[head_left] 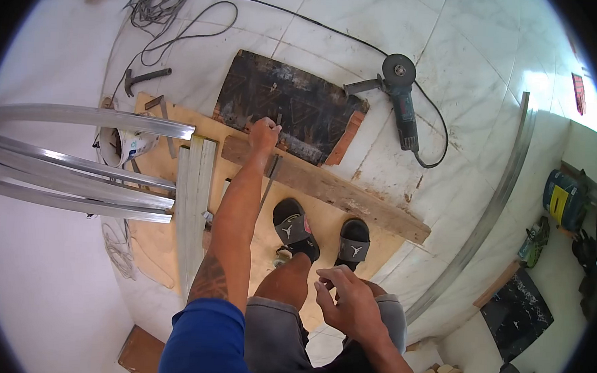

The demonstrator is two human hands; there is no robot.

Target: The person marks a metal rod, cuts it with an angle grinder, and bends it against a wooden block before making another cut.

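My left hand [264, 136] is closed at the near edge of a dark, worn board [284, 93], above a long wooden beam [352, 195]. A small thin piece shows by its fingertips, too small to name. Below that hand a narrow metal strip [269, 185] crosses from the beam towards my feet. My right hand [353, 303] hovers over my knee with bent fingers apart and nothing visible in it. An angle grinder [402, 111] with a disc lies on the tiles to the right of the board.
Several metal channels [87, 173] reach in from the left, beside pale wooden strips [193, 207]. A hammer [144, 78] and coiled cable [160, 4] lie beyond. The grinder's cord crosses the floor. One long metal profile [500, 192] runs along the right. My sandals [354, 241] rest on plywood [158, 246].
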